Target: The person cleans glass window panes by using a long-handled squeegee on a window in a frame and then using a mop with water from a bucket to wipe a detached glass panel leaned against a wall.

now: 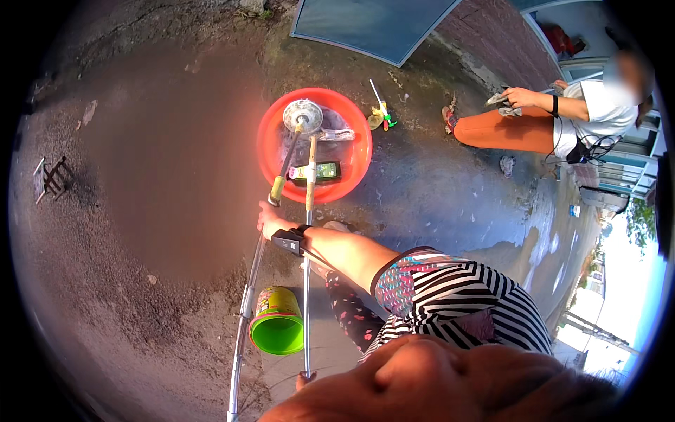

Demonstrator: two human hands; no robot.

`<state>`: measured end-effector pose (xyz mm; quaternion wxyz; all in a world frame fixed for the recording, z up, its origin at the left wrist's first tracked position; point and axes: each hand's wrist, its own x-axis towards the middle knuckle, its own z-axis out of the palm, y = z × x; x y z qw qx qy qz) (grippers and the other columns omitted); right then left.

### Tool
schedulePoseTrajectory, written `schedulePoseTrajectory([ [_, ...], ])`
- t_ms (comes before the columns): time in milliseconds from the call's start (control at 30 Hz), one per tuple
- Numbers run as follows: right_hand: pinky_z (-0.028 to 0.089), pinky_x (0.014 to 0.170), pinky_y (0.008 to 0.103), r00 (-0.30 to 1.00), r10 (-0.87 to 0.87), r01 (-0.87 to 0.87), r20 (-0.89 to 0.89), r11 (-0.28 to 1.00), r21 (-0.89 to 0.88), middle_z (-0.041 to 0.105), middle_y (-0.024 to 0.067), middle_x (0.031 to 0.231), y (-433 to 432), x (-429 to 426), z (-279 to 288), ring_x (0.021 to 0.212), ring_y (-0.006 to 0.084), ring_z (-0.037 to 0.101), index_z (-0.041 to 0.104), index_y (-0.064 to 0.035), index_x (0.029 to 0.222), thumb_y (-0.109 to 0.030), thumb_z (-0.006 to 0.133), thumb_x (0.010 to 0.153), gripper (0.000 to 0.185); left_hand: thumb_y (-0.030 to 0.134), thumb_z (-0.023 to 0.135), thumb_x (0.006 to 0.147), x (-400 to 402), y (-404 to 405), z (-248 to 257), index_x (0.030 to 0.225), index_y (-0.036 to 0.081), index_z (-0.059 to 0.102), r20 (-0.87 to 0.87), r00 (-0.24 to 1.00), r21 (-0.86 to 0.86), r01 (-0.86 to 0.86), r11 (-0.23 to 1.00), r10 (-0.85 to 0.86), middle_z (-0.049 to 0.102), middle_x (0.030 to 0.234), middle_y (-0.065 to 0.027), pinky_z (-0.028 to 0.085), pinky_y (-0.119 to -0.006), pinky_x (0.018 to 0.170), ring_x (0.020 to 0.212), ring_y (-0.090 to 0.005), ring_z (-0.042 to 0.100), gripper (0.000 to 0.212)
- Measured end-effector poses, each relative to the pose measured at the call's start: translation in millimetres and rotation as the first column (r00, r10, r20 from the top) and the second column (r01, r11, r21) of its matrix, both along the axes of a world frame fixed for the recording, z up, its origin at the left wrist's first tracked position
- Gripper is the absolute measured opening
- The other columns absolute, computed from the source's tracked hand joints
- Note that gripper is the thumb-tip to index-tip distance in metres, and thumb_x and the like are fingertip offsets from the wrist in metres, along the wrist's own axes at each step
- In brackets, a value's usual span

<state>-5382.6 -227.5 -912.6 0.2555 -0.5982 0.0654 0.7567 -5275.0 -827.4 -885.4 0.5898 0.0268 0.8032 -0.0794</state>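
My right hand, with a black band and device at its wrist, is closed around a metal pole just below a yellow grip. This pole ends in a round whitish mop head inside a red plastic basin. A second metal pole runs alongside, its wood-coloured upper part ending at a pale flat head over the basin. Fingers of my left hand curl at its lower end; my face hides the rest. Wet, clear-looking material and a dark rectangular object lie in the basin.
A yellow bucket with a green inside stands near the poles. Small brush-like tools lie beside the basin. Another person holds a grey cloth. A blue panel and a small stool are farther off.
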Motion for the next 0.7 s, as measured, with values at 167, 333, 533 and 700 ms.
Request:
schedulePoseTrajectory([
  [167,0.03,0.033,0.0328,0.986,0.169,-0.169,0.008,0.985,-0.028,0.036,0.0001,0.046,-29.0,16.6,81.7,0.033,0.0152,0.036,0.038,-0.0138,0.066,-0.028,0.063,0.085,0.035,0.037,0.076,0.072,55.4,181.0,143.1,0.114,0.007,0.057,-0.283,0.942,0.689,0.331,0.645,-0.181,0.062,0.103,-0.0129,0.047,-0.04,0.086,0.097,-0.0331,0.059,0.055],
  [333,0.032,0.033,0.0349,0.992,0.126,-0.127,-0.007,0.988,-0.086,0.036,0.0,0.046,-25.4,58.2,146.8,0.033,0.0167,0.036,0.042,-0.0126,0.068,-0.03,0.064,0.084,0.032,0.031,0.072,0.075,-5.8,348.5,334.4,0.119,0.004,0.054,-0.764,0.531,0.427,0.842,0.329,-0.367,0.053,0.119,-0.0159,0.042,-0.044,0.095,0.112,-0.0348,0.051,0.054],
  [533,0.036,0.034,0.0369,0.979,0.204,-0.203,0.011,0.977,-0.069,0.04,0.0001,0.05,-49.6,83.8,177.7,0.036,0.0171,0.041,0.045,-0.0121,0.07,-0.03,0.065,0.083,0.029,0.04,0.073,0.073,-29.6,333.8,343.2,0.101,0.006,0.057,-0.704,0.599,0.127,0.634,0.763,-0.381,0.06,0.1,-0.0191,0.048,-0.048,0.078,0.093,-0.0389,0.059,0.047],
  [700,0.038,0.039,0.0339,0.973,0.182,-0.195,-0.14,0.977,-0.084,0.048,0.0017,0.058,-63.3,107.0,222.6,0.047,0.0159,0.048,0.047,-0.0121,0.074,-0.029,0.067,0.084,0.029,0.037,0.074,0.07,-25.3,309.7,377.1,0.074,0.006,0.06,-0.665,0.664,0.132,0.556,0.821,-0.343,0.064,0.07,-0.0181,0.05,-0.049,0.062,0.068,-0.0397,0.063,0.035],
])
